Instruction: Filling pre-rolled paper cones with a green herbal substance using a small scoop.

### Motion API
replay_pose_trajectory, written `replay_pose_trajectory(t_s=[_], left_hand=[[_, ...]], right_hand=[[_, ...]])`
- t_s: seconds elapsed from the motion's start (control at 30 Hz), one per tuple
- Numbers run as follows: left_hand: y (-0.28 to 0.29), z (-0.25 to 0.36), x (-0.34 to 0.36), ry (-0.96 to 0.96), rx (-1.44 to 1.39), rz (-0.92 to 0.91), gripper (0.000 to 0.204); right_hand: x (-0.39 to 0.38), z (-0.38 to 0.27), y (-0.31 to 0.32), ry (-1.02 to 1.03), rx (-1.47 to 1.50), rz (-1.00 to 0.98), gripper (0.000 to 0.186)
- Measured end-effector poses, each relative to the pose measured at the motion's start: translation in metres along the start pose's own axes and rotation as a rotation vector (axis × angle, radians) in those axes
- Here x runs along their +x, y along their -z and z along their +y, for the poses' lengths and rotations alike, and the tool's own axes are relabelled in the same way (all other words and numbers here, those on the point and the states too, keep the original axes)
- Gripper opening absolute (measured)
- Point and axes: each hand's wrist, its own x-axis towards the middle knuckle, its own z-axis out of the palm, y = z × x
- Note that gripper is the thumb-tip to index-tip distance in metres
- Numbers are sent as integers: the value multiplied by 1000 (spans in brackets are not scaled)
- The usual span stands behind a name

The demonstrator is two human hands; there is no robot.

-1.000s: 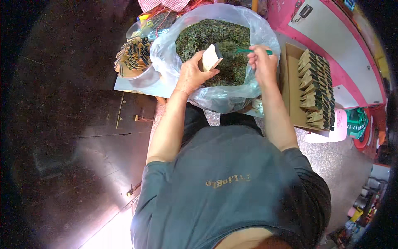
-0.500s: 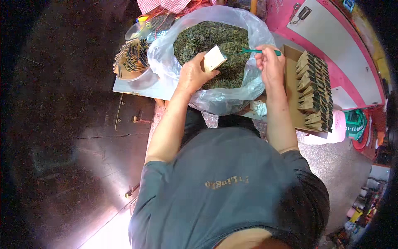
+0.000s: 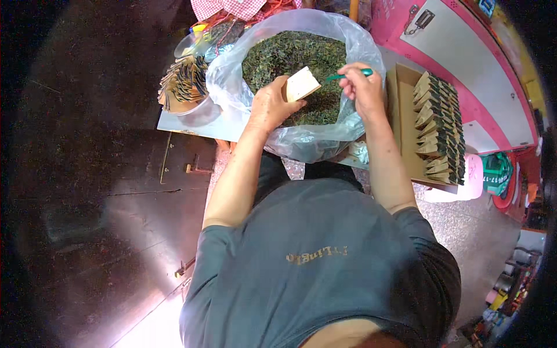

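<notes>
A large clear plastic bag [image 3: 223, 81] stands with its mouth spread wide, full of dark green dried leaves [image 3: 284, 52]. Over the leaves, my left hand [image 3: 270, 107] grips a small cream paper packet [image 3: 301, 86] between thumb and fingers, tilted toward the right. My right hand [image 3: 366, 95] is closed round the handle of a thin green plastic fork [image 3: 333, 77]. The fork's tip points left, a short way from the packet's right edge and apart from it. Whether anything lies inside the packet cannot be seen.
Right of the bag, a cardboard box [image 3: 401, 122] holds rows of brown paper packets [image 3: 438, 130]. At left, a clear tub [image 3: 203, 111] with more folded packets [image 3: 183, 84] sits on the white tabletop [image 3: 188, 123]. A pink and white panel [image 3: 464, 64] rises beyond the box.
My right hand has moved left and slightly inward with the green fork, bringing its tip nearer the packet. My left hand and the packet have barely shifted.
</notes>
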Motion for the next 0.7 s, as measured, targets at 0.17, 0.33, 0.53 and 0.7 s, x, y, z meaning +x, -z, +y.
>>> replay_pose_trajectory(t_s=[0.17, 0.33, 0.53, 0.7], left_hand=[[1, 0, -1, 10, 3, -6, 68], [-3, -4, -2, -15, -37, 34, 65], [-2, -5, -1, 22, -91, -8, 59], [-3, -10, -2, 14, -146, 23, 55]], right_hand=[[1, 0, -16, -39, -113, -99, 16], [-3, -3, -25, 253, -313, -279, 13], [-10, -25, -27, 548, -506, -343, 11], [-20, -42, -14, 386, -400, -64, 12]])
